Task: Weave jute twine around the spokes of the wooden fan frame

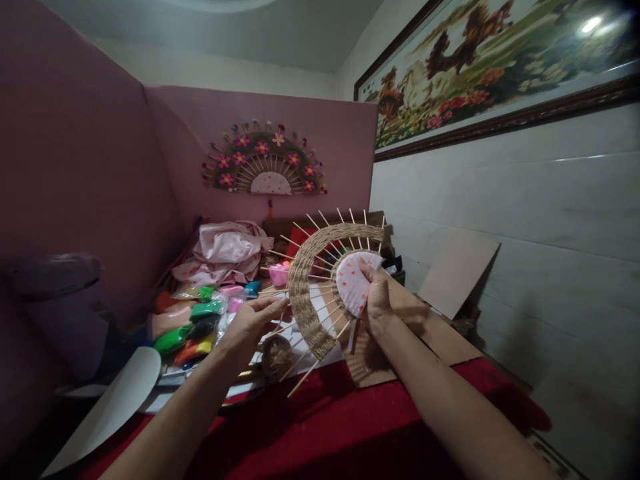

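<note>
A half-round fan frame of pale sticks with a woven twine band [304, 283] is held up over the table, tilted on its side. At its inner edge is a white half-disc with red spots [351, 283]. My right hand [376, 297] grips this half-disc, thumb on its front face. On the other side, my left hand [265, 313] has its fingers pinched at the stick ends by the outer rim of the band; exactly what lies between the fingertips is hard to see. Below the fan sits a small round container with twine [277, 357].
Colourful bagged clay packs [206, 309] and crumpled pink cloth [227, 248] lie at left on a red-covered table [320, 427]. A finished flowered fan [270, 157] hangs on the pink panel. Cardboard [367, 363] lies under my right arm; a board [459, 270] leans against the wall.
</note>
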`<state>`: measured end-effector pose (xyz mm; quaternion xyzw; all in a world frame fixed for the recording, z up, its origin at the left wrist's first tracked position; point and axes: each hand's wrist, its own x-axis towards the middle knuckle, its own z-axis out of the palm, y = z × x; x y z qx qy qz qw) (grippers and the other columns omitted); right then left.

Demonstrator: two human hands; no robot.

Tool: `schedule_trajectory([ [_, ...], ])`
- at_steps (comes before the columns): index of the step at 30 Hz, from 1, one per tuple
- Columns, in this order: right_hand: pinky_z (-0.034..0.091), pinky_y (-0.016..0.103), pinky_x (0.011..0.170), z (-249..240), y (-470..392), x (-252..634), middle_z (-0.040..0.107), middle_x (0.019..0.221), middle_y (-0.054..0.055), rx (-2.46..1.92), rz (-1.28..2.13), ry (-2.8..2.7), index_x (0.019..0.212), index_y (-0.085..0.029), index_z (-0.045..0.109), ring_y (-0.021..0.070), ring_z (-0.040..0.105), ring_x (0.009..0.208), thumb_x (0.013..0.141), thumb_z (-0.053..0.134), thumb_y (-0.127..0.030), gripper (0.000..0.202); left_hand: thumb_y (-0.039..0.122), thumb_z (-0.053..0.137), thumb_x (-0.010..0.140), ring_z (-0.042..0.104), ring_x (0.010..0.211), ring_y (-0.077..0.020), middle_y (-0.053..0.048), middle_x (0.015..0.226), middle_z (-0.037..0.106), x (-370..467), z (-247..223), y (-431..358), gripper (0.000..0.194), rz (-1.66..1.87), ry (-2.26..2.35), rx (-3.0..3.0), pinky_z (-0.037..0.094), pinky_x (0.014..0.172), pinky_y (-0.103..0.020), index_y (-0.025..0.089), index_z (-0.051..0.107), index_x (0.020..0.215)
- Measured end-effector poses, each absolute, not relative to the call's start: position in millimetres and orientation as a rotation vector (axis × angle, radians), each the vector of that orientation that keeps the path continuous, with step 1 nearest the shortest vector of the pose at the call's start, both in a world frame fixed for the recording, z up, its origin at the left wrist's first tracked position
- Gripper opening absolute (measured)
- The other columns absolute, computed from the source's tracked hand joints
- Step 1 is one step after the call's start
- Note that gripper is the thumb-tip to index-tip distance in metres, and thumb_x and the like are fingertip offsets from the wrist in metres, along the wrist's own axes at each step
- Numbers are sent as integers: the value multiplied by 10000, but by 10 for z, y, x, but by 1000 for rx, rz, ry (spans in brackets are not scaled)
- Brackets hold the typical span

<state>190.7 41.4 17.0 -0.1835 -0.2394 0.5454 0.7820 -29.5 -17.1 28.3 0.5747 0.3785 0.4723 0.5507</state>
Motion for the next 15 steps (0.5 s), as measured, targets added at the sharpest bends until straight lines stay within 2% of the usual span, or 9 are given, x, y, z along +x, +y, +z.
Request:
schedule_trajectory([
  [4, 545, 293, 630, 172, 348, 1853, 662, 630, 35, -493, 1212, -517, 834, -120, 626, 180, 639, 619, 671, 600, -207, 186, 334, 665, 682, 503, 596, -100, -37, 643, 591, -312, 229, -137, 222, 1125, 935, 1390, 338, 526, -208, 112, 663, 668],
  [15, 547, 293, 611, 221, 286, 1799, 648, 605, 26, -488, 1242, -525, 815, -127, 614, 173, 634, 600, 675, 616, -232, 175, 261, 682, 632, 510, 577, -100, -33, 611, 599, -270, 239, -145, 155, 1155, 998, 1325, 341, 515, -207, 114, 648, 597],
])
